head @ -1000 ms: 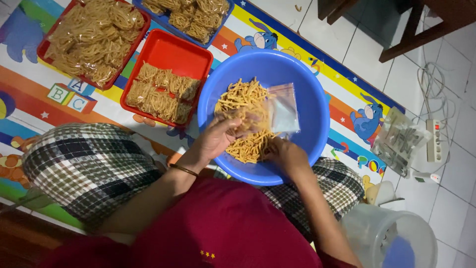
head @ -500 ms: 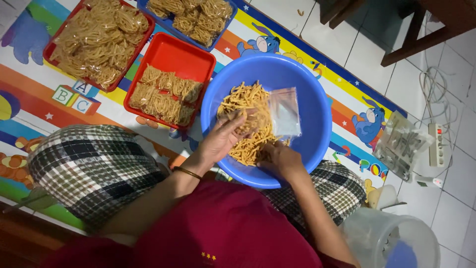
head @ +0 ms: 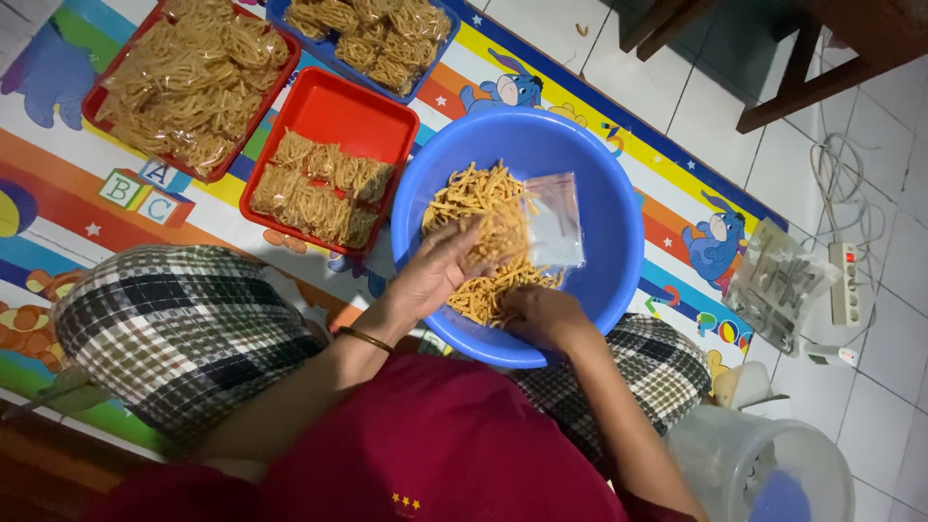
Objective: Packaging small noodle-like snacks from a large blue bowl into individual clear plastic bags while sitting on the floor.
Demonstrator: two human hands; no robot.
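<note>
Inside the blue basin (head: 599, 184), which sits on the colourful floor mat (head: 77, 208), a clear plastic bag (head: 556, 220) lies flat on a heap of thin fried snack sticks (head: 483, 208), its long axis running toward and away from the person. The left hand (head: 435, 273) spreads open-fingered over the sticks just beside the bag. The right hand (head: 541, 314) rests curled on the sticks; whether it grips any, I cannot tell.

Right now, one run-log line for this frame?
left hand: on snack sticks, open | right hand: in sticks, grip unclear | blue basin: holds sticks, clear bag | red tray: packed bags
</note>
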